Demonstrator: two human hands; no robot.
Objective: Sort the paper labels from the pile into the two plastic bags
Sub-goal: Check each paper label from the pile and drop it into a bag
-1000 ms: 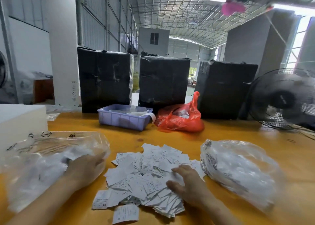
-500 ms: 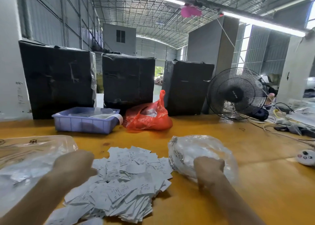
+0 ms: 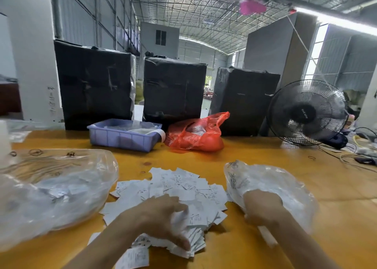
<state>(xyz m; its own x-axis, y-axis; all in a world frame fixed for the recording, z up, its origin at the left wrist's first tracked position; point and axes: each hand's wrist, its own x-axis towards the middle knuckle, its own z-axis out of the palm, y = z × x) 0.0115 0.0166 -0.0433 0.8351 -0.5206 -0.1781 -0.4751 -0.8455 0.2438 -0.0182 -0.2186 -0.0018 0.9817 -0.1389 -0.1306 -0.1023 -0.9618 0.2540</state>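
I reference all positions to the pile of paper labels [image 3: 169,199]. Left of it: the fuller plastic bag [image 3: 51,189]. Right: the second bag [image 3: 271,189], my right hand [image 3: 263,207] inside, finger state indeterminable. My left hand [image 3: 163,217] spreads fingers on the pile. Risk: a sweeping motion scatters labels.

Bright daylight pours through the far doorway [image 3: 208,85], a ceiling strip light [image 3: 336,21] blazes white. Soft shadows sit under the paper pile [image 3: 175,189]. Both hands smear with motion blur; wide-angle bending curves the edges.
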